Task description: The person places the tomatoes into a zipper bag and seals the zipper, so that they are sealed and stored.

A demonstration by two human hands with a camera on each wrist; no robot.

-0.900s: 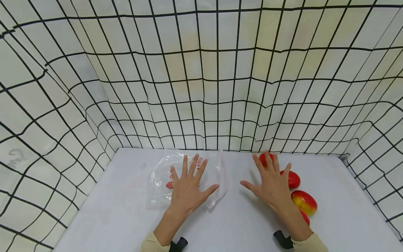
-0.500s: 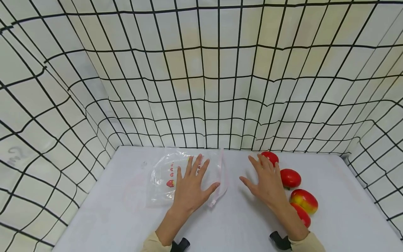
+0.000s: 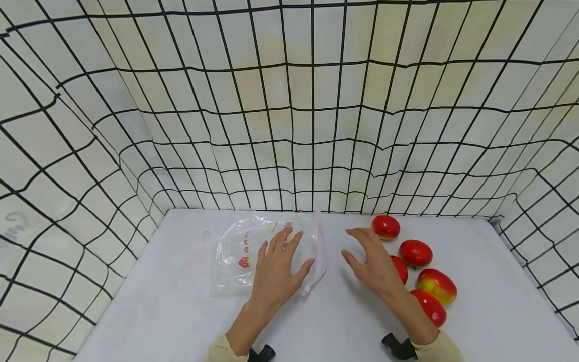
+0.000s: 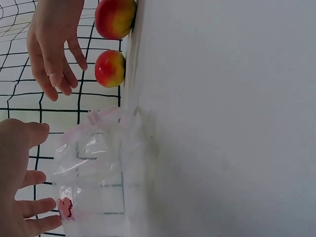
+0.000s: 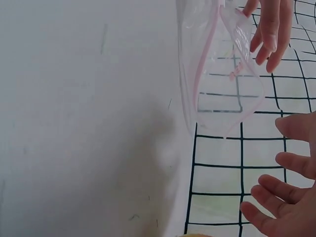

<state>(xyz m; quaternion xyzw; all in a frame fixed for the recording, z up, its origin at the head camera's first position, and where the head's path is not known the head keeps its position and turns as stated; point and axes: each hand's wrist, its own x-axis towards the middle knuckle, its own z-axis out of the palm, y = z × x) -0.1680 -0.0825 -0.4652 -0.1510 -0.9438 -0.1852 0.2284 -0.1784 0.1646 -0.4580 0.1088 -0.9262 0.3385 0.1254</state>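
Observation:
A clear plastic zip bag [image 3: 230, 274] with a pink zip edge and strawberry print lies flat on the white table. My left hand [image 3: 277, 274] is held over the bag's right part, fingers relaxed and apart, holding nothing; in the left wrist view the bag [image 4: 94, 168] stands beyond its fingertips. My right hand [image 3: 377, 266] hovers between the bag and the fruits, fingers loosely bent, with nothing in it. To its right lie several shiny red fruits, one at the back [image 3: 386, 227], another red one [image 3: 415, 253], and a red-yellow, mango-like one [image 3: 437, 286]. My right hand partly hides one fruit [image 3: 400, 269].
The white table [image 3: 158, 301] ends at the back against a black net [image 3: 312, 151] hung before pale walls. Netting also runs along the left and right sides. Black wrist mounts [image 3: 398, 347] sit at both sleeve cuffs.
My right hand has shifted slightly left and its spread fingers have drawn together and bent, uncovering more of the fruits. My left hand's fingers have relaxed a little. The bag has stayed put.

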